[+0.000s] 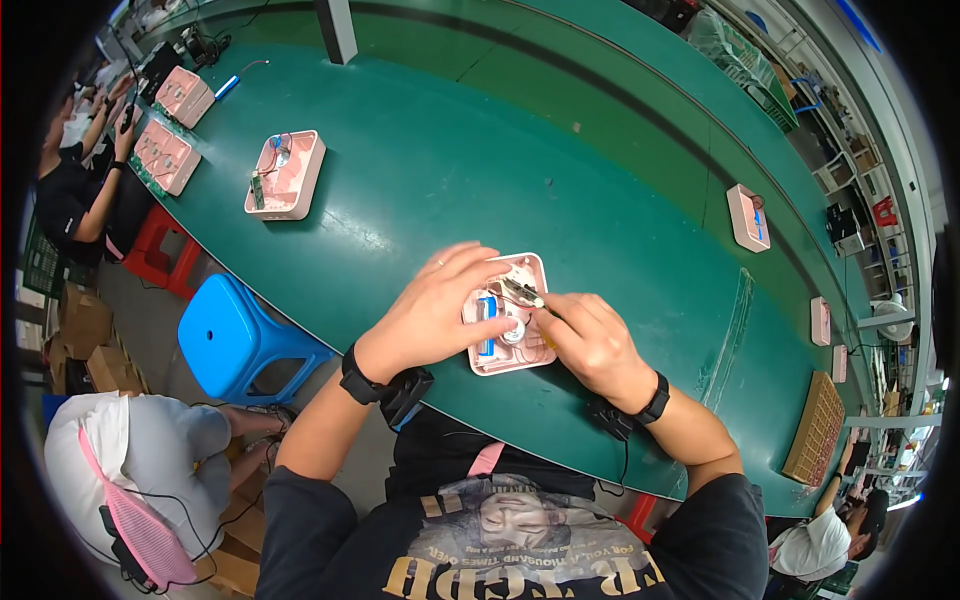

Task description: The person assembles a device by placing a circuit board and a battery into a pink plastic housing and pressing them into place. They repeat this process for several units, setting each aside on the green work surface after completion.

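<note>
A shallow pink plastic housing (510, 368) lies on the green table in front of me, its inside facing up. My left hand (432, 305) grips its left side, the thumb reaching inside over a round whitish part (514, 333) and the fingers along the far rim. Beside that thumb sits a blue cylindrical battery (487, 345). A small dark circuit board (521, 291) with thin wires is tilted in the upper part of the housing. My right hand (595, 345) is closed at the right rim, its fingertips pinching close to the board's end; what they hold is too small to tell.
Another pink housing (300, 205) with parts inside stands left on the table (420, 170). More housings (167, 157) lie far left near a co-worker (75, 195), and one (748, 220) lies to the right. A blue stool (225, 335) stands left; a brown divided tray (812, 428) sits right.
</note>
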The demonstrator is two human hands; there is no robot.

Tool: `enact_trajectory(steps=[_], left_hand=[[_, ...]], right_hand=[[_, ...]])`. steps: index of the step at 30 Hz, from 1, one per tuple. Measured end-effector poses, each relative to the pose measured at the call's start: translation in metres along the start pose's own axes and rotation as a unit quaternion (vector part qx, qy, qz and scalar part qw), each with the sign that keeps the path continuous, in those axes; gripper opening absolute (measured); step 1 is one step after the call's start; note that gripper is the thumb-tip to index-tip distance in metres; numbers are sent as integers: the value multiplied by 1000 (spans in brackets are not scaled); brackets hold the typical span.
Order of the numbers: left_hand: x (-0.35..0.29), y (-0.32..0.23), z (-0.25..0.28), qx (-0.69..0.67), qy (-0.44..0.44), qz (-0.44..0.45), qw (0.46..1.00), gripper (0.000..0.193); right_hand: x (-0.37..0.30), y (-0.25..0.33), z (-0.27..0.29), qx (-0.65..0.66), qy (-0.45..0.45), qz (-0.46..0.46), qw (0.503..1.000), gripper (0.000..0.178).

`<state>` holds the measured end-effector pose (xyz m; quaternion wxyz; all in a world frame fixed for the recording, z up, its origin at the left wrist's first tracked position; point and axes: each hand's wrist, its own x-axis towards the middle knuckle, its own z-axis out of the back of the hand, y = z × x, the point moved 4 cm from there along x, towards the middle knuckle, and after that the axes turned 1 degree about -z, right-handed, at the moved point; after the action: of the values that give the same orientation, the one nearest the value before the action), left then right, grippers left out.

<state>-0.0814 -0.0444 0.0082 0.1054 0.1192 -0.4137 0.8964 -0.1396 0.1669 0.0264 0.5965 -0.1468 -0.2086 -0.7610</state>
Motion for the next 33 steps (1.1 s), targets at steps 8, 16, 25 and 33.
enact_trajectory(steps=[8,16,25,33], left_hand=[[-12,16,-16,-26,32,14,999,76],[-13,15,-18,-22,43,32,998,84],[-16,15,-22,-27,37,39,998,85],[-16,13,-20,-44,23,29,998,64]], right_hand=[[-15,-16,-11,15,-80,18,997,25],[-20,-23,-10,-2,-100,-6,995,27],[-22,-37,-20,91,-171,-111,975,24],[-21,-46,-20,148,-142,-138,969,24]])
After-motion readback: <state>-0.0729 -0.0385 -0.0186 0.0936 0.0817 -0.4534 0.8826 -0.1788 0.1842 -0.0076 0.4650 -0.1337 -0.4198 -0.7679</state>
